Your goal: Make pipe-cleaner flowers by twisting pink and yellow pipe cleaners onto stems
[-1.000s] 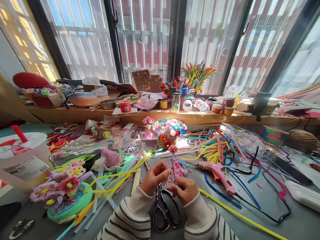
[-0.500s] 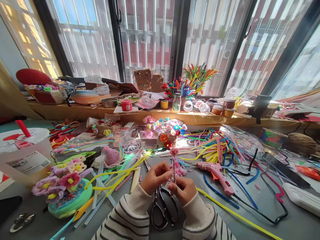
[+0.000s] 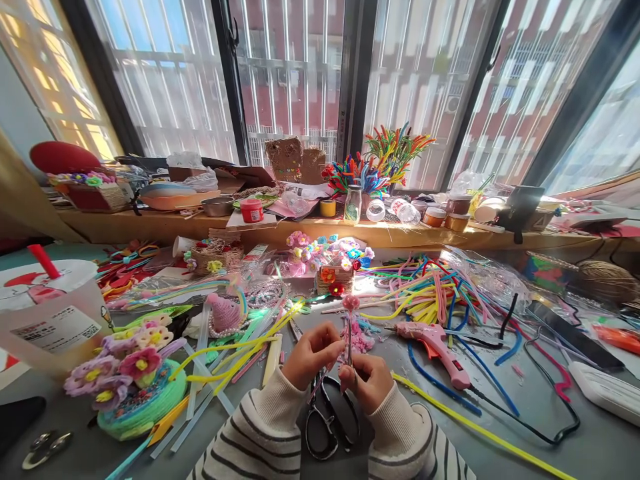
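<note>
My right hand (image 3: 369, 381) is closed around slim metal tweezers (image 3: 349, 343) that point up and away from me. At their tip is a small fuzzy pink ball (image 3: 351, 303). My left hand (image 3: 315, 353) is closed in a pinch beside the tweezers, its fingertips close to the right hand's. A thin pinkish strand (image 3: 317, 387) shows just under the left fingers; how it joins the ball is hidden. Beneath both hands lie black-handled scissors (image 3: 320, 433) on the grey table. Pink fuzz scraps (image 3: 361, 335) lie behind the tweezers.
A pink glue gun (image 3: 434, 343) with a black cord lies to the right, near a yellow pipe cleaner (image 3: 475, 427). Leftward are a flower-topped green piece (image 3: 145, 393), clear glue sticks (image 3: 193, 417) and a drink cup (image 3: 55, 313). Bundled pipe cleaners (image 3: 430, 300) lie behind.
Both hands stay together in nearly the same place. The pink ball has turned slightly at the tip of the tweezers. The whole view has shifted a little.
</note>
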Demonstrator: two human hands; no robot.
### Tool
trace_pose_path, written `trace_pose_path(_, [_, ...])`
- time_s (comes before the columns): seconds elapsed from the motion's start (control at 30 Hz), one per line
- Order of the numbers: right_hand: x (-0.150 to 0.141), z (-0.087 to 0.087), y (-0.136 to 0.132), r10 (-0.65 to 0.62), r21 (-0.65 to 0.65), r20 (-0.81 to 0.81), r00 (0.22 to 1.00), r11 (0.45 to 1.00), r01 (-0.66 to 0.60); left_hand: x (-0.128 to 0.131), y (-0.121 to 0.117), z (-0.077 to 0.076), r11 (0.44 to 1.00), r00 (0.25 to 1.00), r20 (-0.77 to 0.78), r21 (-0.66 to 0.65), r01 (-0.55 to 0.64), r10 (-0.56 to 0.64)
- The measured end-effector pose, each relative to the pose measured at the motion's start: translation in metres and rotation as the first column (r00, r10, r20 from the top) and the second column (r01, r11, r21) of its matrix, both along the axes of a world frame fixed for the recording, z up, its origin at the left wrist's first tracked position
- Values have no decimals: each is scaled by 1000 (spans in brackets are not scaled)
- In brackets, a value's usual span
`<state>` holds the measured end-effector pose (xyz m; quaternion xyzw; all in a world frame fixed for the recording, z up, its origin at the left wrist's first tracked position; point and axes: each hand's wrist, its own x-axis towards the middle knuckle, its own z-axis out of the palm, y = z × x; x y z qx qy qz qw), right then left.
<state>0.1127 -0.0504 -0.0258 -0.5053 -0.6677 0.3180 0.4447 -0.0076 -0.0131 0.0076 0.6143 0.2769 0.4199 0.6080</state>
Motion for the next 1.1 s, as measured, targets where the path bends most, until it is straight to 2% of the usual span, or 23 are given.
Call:
trace_pose_path(0.2, [1, 1, 0, -11, -34, 51, 999, 999, 13, 0, -1, 2, 1000, 1000, -8, 15, -9, 9])
trace_pose_path(0.33, [3, 0, 1, 47, -50, 77, 996, 998, -43, 0, 0, 2, 999, 1000, -21, 24, -22, 22])
trace_pose_path(0.5, [3, -1, 2, -13, -3, 82, 997, 1000, 13, 2, 1, -2, 1000, 1000, -30, -11, -6, 5])
trace_pose_path(0.73, [5, -4, 3, 23, -7, 143, 989, 1000, -22, 2, 1, -2, 996, 999, -12, -72, -47, 47])
trace_pose_path(0.93, [5, -3, 2, 14, 37, 101, 995, 999, -18, 2, 1, -2, 996, 998, -27, -70, -62, 61])
trace_pose_path(1.1, [5, -3, 3, 11, 43, 87, 996, 999, -15, 2, 0, -2, 997, 999, -28, -77, -21, 19])
